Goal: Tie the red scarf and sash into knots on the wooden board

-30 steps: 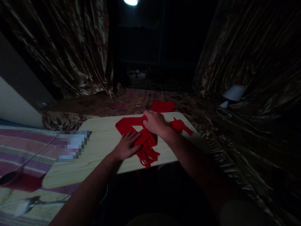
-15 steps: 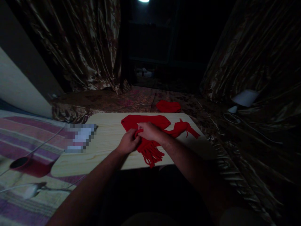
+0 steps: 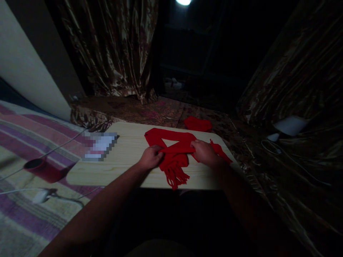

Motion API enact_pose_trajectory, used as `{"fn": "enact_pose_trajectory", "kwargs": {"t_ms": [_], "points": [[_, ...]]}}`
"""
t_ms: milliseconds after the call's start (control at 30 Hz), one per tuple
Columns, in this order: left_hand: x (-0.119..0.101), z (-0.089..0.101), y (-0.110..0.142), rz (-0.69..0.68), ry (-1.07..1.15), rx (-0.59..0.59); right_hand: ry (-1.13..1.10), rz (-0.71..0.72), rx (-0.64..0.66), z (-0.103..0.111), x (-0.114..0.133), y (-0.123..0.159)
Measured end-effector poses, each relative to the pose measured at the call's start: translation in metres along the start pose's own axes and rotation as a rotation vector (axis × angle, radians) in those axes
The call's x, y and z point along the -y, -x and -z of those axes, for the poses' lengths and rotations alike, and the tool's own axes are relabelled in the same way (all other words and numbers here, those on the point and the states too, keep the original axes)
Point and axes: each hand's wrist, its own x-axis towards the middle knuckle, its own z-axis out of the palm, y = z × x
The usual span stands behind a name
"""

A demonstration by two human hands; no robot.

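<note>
red fabric scarf with tasselled ends (image 3: pixel 174 159): on the pale wood-grain table with rounded corners (image 3: pixel 125 144), toward the near side, angled and folded rather than laid straight.

left hand (image 3: pixel 150 157): fingers curled, pinching the scarf at the left end of a narrow folded edge. right hand (image 3: pixel 205 151): fingers closed on the same edge at its right end. stretch between the hands drawn fairly straight, long axis running left to right, roughly level across the table.

below it, near fringe (image 3: pixel 177 177) points back toward the person, strands slanting a little to the right, tips close to the front edge. far strip (image 3: pixel 174 135) also runs left to right, with a bare wedge of tabletop showing between it and the held edge. second tasselled end (image 3: pixel 221 151) lies past the right hand, pointing right and toward the person.

surroundings: red bundled cloth (image 3: pixel 197 124) just beyond the table's far edge; pixelated flat item (image 3: pixel 102 146) at the table's left; dark red cylindrical container (image 3: pixel 50 172) on the striped bedcover (image 3: pixel 24 139); small white-shaded lamp (image 3: pixel 291 125) off to the right.
</note>
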Motion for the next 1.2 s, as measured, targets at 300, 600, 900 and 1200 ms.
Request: {"fn": "enact_pose_trajectory", "kwargs": {"t_ms": [300,600,900,1200], "points": [[-0.001,0.000,-0.001,0.023,0.018,0.015,0.105,-0.224,-0.004,-0.010,-0.019,0.013],[-0.005,0.001,0.001,0.054,0.012,-0.006,-0.040,-0.462,-0.282,0.020,-0.003,0.009],[-0.004,-0.001,0.000,0.112,0.092,-0.042,-0.012,-0.164,-0.459,0.033,0.047,-0.023],[-0.002,0.006,-0.003,0.234,0.127,-0.037,0.084,-0.175,-0.379,0.053,0.053,-0.045]]}}
